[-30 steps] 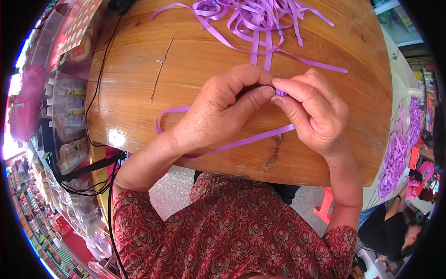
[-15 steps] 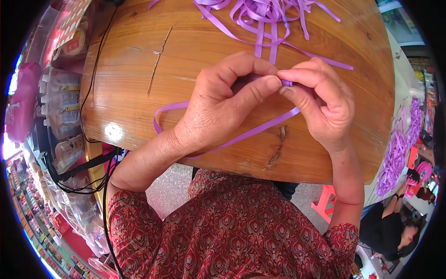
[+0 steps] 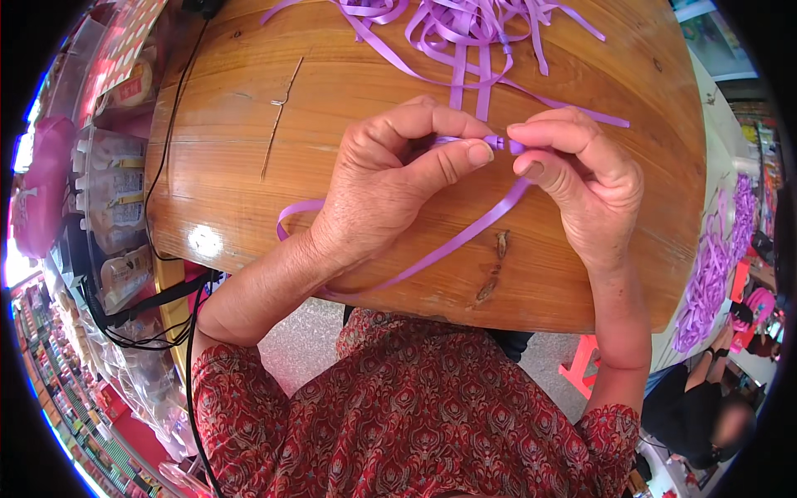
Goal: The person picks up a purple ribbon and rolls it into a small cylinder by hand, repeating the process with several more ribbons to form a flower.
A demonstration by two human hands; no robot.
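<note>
Between the fingertips, left hand point(image 3: 378, 195) and right hand point(image 3: 585, 195) both pinch one ribbon point(image 3: 448, 242); its long axis trails down-left toward the left wrist.

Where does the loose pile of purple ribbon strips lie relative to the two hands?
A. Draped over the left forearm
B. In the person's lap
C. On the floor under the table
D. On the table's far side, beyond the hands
D: the pile of purple ribbon strips lies on the wooden table beyond the left hand and right hand, which pinch one ribbon between them.
</note>
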